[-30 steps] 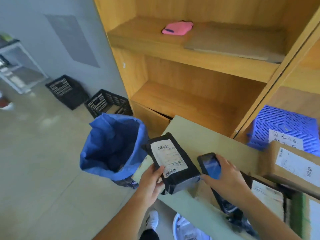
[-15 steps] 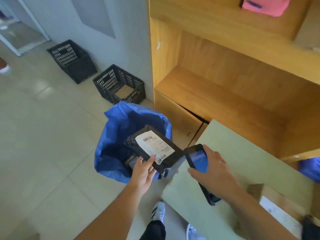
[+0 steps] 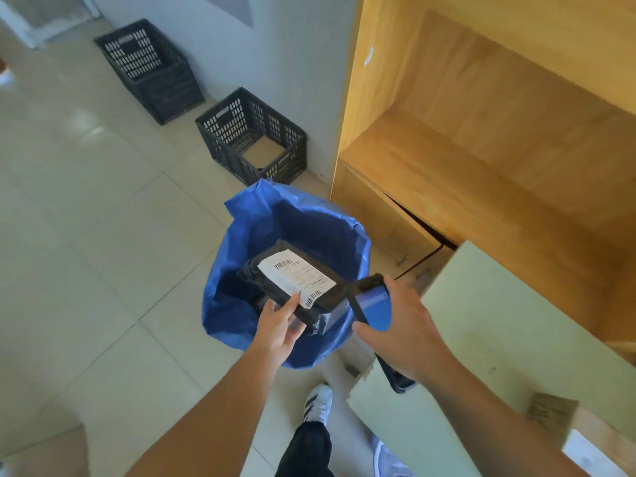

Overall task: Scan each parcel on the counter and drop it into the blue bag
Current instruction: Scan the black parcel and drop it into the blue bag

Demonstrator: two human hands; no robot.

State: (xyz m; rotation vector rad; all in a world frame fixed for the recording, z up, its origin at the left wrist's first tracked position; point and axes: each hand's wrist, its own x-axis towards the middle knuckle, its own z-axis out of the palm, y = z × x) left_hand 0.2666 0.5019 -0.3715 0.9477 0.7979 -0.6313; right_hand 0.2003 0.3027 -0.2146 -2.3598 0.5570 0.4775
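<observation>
A black plastic parcel [image 3: 296,280] with a white barcode label hangs over the open mouth of the blue bag [image 3: 237,235], which stands on the floor beside the counter. My left hand [image 3: 278,325] grips the parcel's near edge, thumb on the label. My right hand [image 3: 406,332] holds a dark handheld scanner [image 3: 373,304] with a lit blue screen, right beside the parcel. The pale green counter [image 3: 509,339] lies at the right, with a cardboard parcel [image 3: 585,438] at its lower right corner.
Two black slatted crates [image 3: 254,136] [image 3: 148,67] stand on the tiled floor along the wall. A wooden shelf unit [image 3: 481,139] rises behind the bag and counter. My shoe [image 3: 318,401] is on the floor below the bag.
My left hand has carried the black parcel off the counter and leftward until it hangs over the bag's mouth. My right hand with the scanner followed alongside. The view tilted down.
</observation>
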